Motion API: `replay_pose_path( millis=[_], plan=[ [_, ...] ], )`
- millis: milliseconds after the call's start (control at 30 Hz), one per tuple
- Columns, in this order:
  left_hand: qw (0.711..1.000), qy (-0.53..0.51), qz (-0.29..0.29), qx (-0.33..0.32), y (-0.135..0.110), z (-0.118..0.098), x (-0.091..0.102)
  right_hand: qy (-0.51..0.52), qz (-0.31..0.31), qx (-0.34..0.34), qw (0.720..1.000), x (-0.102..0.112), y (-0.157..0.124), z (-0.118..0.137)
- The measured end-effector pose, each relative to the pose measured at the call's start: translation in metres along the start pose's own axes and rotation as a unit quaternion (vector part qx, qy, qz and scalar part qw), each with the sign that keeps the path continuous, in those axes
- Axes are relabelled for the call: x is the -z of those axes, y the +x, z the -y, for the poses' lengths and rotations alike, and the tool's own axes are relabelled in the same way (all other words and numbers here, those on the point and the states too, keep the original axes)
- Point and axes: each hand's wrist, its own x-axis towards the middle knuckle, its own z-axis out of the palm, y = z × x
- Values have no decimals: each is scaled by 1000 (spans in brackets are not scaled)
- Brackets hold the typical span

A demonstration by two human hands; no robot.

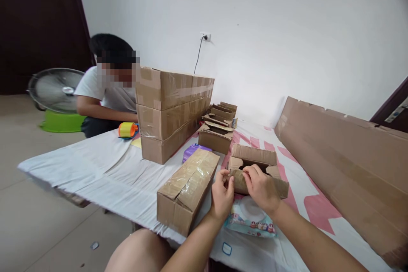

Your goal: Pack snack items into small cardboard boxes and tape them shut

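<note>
An open cardboard box (254,153) stands in front of me with its flaps raised. At the left end of its near side, my left hand (222,194) is closed, thumb and fingers pinching the edge. My right hand (261,187) pinches the top of the same near flap, a little further right. Its fingers partly cover the dark opening, so the contents are hidden. Just below the box lies a pack of wet wipes (250,219) with a white lid and cartoon print. To the left sits a long taped carton (188,185), closed.
A stack of taped cartons (172,110) rises behind, with open boxes (216,134) beside it and a purple pack (195,151) near its foot. A tape roll (127,130) lies at left by a crouching person (108,93). A cardboard panel (344,157) borders the right.
</note>
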Motion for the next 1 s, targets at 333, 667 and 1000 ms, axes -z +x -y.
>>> replay_pose_path(
  millis=[333, 667, 1000],
  plan=[
    [1000, 9, 4, -14, -2, 4, 0, -146, 3, 97, 985, 1, 7, 3],
    [999, 24, 8, -26, -10, 6, -3, -197, -7, 53, 979, -9, -2, 14],
    [998, 47, -8, -30, -13, 4, -2, -114, 11, 14, 993, -8, -11, 18]
  ],
)
